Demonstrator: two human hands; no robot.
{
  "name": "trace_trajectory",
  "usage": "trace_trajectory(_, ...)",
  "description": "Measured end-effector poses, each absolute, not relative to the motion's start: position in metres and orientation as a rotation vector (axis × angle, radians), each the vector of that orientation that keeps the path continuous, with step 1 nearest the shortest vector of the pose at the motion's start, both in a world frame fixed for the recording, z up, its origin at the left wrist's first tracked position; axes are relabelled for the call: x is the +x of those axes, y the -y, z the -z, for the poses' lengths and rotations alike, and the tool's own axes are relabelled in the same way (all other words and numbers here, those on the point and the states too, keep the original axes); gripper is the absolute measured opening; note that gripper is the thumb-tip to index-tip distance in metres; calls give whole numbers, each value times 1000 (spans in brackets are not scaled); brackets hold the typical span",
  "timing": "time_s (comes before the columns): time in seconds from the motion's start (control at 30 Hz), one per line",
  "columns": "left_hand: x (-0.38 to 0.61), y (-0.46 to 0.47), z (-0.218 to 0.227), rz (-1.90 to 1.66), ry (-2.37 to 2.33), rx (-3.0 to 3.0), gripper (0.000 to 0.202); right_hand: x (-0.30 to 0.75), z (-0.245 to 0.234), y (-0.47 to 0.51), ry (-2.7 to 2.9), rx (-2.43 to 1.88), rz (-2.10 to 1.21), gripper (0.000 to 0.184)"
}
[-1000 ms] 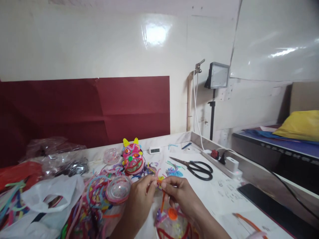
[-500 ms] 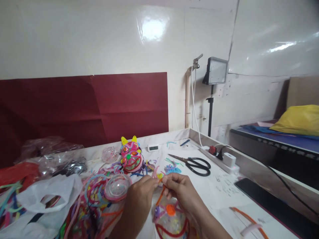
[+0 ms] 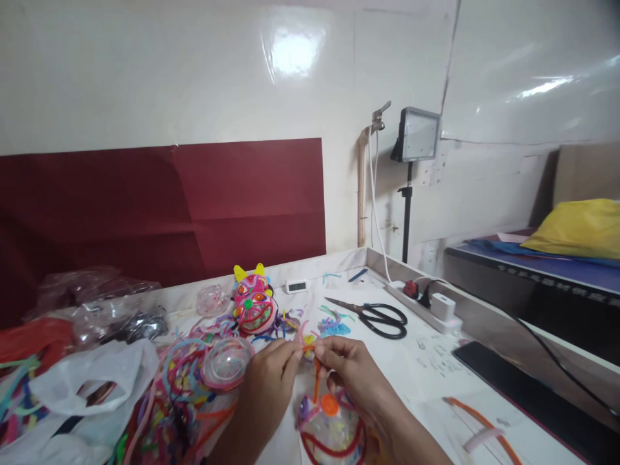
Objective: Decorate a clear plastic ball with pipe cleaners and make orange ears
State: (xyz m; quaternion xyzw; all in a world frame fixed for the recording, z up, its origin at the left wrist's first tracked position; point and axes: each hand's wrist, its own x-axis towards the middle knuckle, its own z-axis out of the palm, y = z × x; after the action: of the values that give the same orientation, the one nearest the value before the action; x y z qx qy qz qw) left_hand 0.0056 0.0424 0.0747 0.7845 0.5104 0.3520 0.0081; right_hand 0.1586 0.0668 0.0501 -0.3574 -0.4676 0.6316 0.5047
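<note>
An orange pipe cleaner [image 3: 317, 381] is pinched between the fingertips of my left hand [image 3: 272, 374] and my right hand [image 3: 349, 365], with one length hanging down between them. Just below lies a clear round craft piece [image 3: 334, 433] with an orange button nose, a purple eye and a red curved mouth; my right forearm covers part of it. Beyond my hands stands a decorated pink animal-face craft [image 3: 254, 303] with yellow ears. A clear plastic bowl [image 3: 227, 363] sits beside my left hand.
Black-handled scissors [image 3: 375, 316] lie behind my right hand. Right of them are a power strip [image 3: 429, 310] and a dark phone-like slab [image 3: 523, 400]. Another orange pipe cleaner [image 3: 479, 423] lies front right. White plastic bags [image 3: 97, 381] and tangled pipe cleaners cover the left side.
The pipe cleaner's upper part has turned more level between my fingertips, and its loose length hangs straighter. My hands stay close together; the view has shifted slightly.
</note>
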Motion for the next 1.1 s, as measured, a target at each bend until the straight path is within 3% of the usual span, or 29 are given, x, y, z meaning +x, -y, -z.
trace_trajectory(0.73, 12, -42, -65, -956, -1471, 2933, 29, 158, -52, -64, 1098, -884, -1444, 37)
trace_trajectory(1.1, 10, -46, -62, -1119, -1509, 2649, 29, 159, -51, -65, 1166, -903, -1436, 41)
